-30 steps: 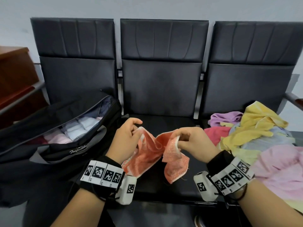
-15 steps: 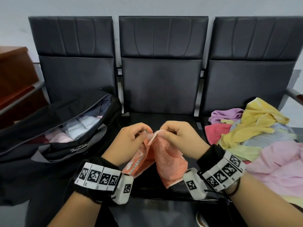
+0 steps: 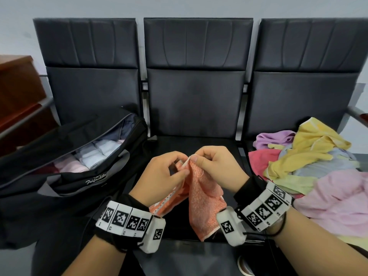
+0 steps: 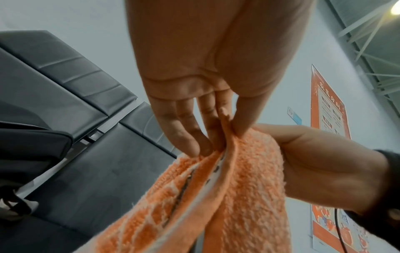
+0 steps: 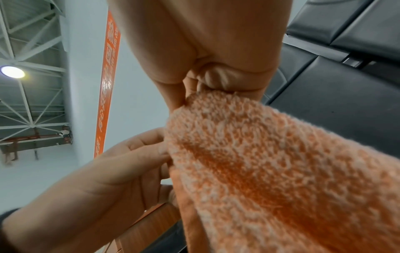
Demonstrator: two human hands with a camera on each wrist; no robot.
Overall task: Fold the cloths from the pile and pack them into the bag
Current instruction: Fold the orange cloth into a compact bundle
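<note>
An orange terry cloth [image 3: 201, 200] hangs doubled over the middle seat, held up by both hands at its top edge. My left hand [image 3: 169, 172] pinches that edge between thumb and fingers, seen close in the left wrist view [image 4: 225, 137]. Touching it from the right, my right hand [image 3: 213, 164] pinches the same cloth [image 5: 270, 162] at a white-hemmed corner. The open black bag [image 3: 79, 168] lies on the left seat with folded pale cloths inside. On the right seat sits the pile of cloths [image 3: 310, 162]: yellow, purple, red, pale blue, pink.
Three black padded seats [image 3: 197, 108] stand in a row against a pale wall. A brown wooden cabinet [image 3: 18, 96] is at the far left. A metal armrest [image 3: 356, 114] borders the right seat.
The hands came together from apart, bringing the cloth's two top corners to meet, so the spread cloth now hangs doubled. Since half a second ago little has moved.
</note>
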